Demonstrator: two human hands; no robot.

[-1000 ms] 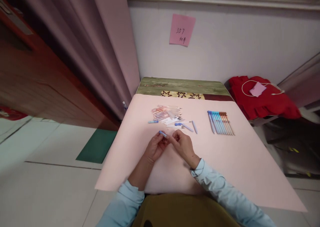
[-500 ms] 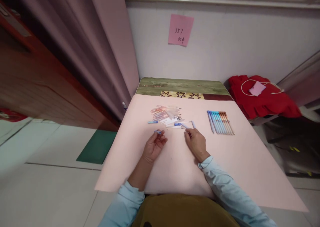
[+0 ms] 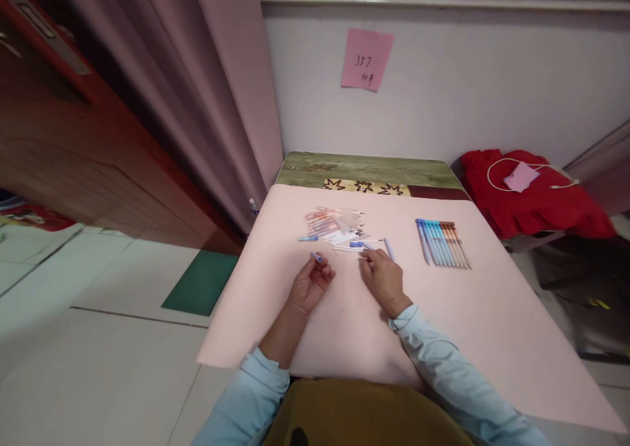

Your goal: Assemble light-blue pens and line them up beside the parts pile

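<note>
My left hand point(image 3: 311, 287), palm turned up, pinches a short blue pen part point(image 3: 316, 257) between thumb and forefinger, its other fingers loosely curled. Over the near edge of the loose pen parts, my right hand point(image 3: 384, 281) has its fingertips pressed together; a small pale tip shows there, too small to name. Close to that hand lie a blue pen piece point(image 3: 356, 244) and a pale lavender barrel point(image 3: 389, 249). Another blue pen piece point(image 3: 308, 239) rests beyond my left hand. Behind them spreads a pile of pinkish clear barrels point(image 3: 322, 222) and white refills point(image 3: 339, 237).
A neat row of pens point(image 3: 443, 243), blue through brown, lies to the right on the pink-covered table point(image 3: 315, 341). A red cloth point(image 3: 541, 200) with a white cable is beyond the right edge. A curtain point(image 3: 231, 105) hangs at the left, and a wall stands behind.
The view has shifted slightly, so the table appears farther right. My right hand has drawn slightly left, away from the lavender barrel. My left hand still holds the blue part.
</note>
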